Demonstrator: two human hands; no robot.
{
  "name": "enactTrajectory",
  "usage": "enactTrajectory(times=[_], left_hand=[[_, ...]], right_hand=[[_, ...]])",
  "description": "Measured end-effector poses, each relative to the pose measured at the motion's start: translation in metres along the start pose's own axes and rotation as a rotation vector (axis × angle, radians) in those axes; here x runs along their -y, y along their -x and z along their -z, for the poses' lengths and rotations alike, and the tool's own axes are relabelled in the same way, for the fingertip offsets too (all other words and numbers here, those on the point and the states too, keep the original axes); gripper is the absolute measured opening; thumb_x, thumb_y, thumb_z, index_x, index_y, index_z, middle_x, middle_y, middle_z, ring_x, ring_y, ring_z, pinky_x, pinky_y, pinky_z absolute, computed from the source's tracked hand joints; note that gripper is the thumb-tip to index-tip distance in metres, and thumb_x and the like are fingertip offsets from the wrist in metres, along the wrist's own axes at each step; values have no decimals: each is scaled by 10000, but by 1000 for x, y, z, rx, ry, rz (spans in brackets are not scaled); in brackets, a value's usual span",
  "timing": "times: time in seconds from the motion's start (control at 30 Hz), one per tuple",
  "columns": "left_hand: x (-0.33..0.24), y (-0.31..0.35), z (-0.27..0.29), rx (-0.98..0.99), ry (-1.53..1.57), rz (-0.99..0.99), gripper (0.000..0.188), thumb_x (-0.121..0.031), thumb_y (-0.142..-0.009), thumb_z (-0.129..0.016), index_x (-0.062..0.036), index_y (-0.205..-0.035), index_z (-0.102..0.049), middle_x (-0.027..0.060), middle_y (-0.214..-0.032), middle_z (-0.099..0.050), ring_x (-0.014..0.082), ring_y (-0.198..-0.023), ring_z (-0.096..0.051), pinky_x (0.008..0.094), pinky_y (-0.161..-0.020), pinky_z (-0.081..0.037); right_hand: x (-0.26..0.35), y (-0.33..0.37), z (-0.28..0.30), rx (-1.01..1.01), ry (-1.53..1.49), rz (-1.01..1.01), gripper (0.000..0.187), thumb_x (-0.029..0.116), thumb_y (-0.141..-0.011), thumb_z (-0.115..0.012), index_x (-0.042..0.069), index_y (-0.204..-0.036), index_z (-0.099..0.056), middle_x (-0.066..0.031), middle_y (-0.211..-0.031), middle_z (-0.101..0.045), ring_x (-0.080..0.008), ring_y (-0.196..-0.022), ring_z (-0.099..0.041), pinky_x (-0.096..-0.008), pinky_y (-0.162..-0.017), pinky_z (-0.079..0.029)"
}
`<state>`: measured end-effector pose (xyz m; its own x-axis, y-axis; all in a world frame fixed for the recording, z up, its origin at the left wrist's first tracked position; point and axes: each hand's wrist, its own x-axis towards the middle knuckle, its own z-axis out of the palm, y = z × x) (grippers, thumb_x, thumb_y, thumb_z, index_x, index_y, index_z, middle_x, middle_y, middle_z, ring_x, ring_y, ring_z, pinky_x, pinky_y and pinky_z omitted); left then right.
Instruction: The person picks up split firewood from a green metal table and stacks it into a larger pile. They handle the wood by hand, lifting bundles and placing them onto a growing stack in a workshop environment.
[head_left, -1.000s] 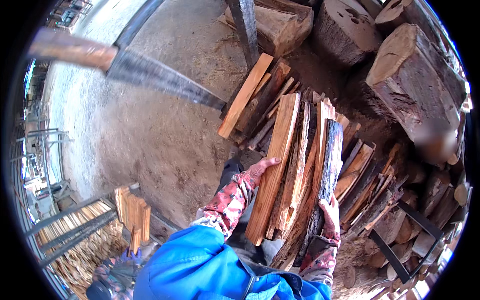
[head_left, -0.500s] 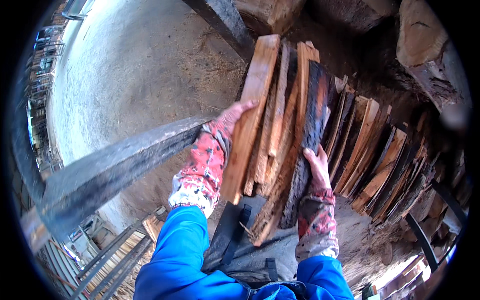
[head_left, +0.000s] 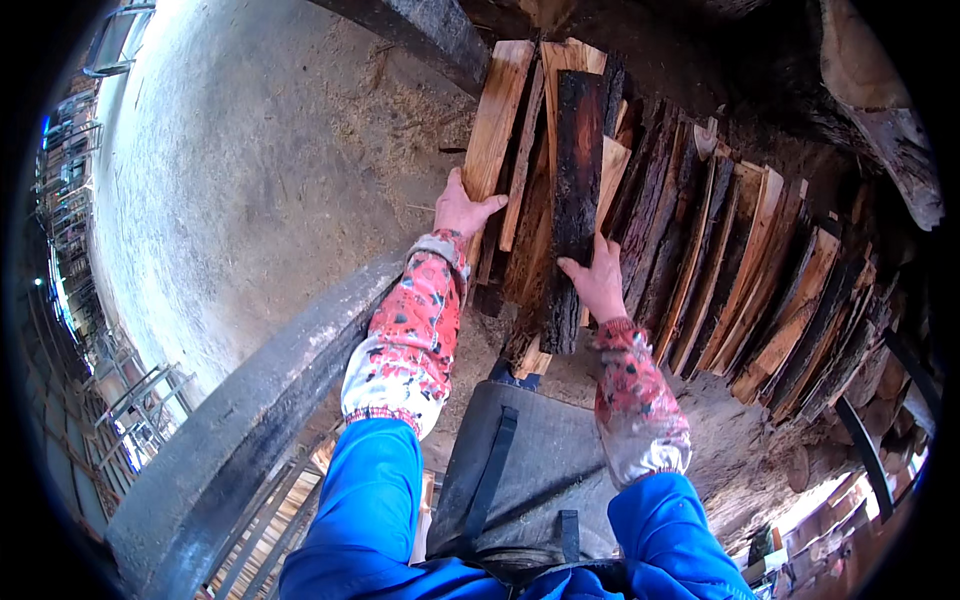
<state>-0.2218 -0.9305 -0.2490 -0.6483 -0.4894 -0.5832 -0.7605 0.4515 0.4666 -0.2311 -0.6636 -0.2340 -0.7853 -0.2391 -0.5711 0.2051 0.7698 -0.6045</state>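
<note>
A bundle of rough wood slabs lies between my two hands, at the left end of a row of slabs (head_left: 740,265). My left hand (head_left: 464,205) is closed on the left side of the bundle, its thumb over a pale plank (head_left: 498,115). On the other side my right hand (head_left: 597,282) grips the edge of a dark, charred-looking slab (head_left: 577,180), thumb on top. Fingers under the wood are hidden on both hands. Narrower brown slabs (head_left: 530,260) show between these two pieces.
A thick grey beam (head_left: 270,400) runs along my left, and another dark beam (head_left: 425,35) stands beyond the bundle. Big cut logs (head_left: 865,60) lie at far right. Curved dark metal bars (head_left: 865,460) rise by the row's right end. Below me hangs a dark apron (head_left: 530,470).
Both hands have carried the bundle away from my body and slightly left, up against the row. The dark slab now overlaps its neighbours more. My right hand has shifted up and left.
</note>
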Motion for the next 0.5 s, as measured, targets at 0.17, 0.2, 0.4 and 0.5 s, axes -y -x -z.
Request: enactTrajectory(times=[0.17,0.2,0.4,0.5], left_hand=[[-12,12,3,-38,78,-46,942,-439,-677,-803,65,-1353,-382,270,-1306,-512,361,-1222,-511,392,-1029,-401],[-2,10,-7,-110,52,-76,927,-421,-691,-796,71,-1354,-377,274,-1327,-488,363,-1244,-488,392,-1043,-387],[-7,110,-19,-245,54,-72,790,-276,-763,-748,88,-1354,-373,262,-1389,-397,386,-1296,-394,419,-1098,-324],[39,179,-47,-213,168,138,722,-360,-769,-748,65,-1291,-487,228,-1244,-523,356,-1182,-495,434,-1013,-396]], right_hand=[[0,13,-1,-26,1,-115,780,352,-726,-787,-95,-1266,-445,-290,-1236,-466,-434,-1141,-507,-436,-939,-451],[1,8,0,-25,13,-95,788,368,-716,-795,-97,-1252,-454,-294,-1218,-487,-431,-1133,-517,-436,-930,-456],[-7,-5,11,45,-35,-133,851,512,-652,-826,-122,-1132,-522,-297,-1062,-621,-399,-1043,-604,-428,-880,-484],[-3,-8,17,94,-12,-158,855,531,-646,-822,-121,-1118,-532,-293,-1046,-635,-393,-1031,-616,-422,-877,-487]])
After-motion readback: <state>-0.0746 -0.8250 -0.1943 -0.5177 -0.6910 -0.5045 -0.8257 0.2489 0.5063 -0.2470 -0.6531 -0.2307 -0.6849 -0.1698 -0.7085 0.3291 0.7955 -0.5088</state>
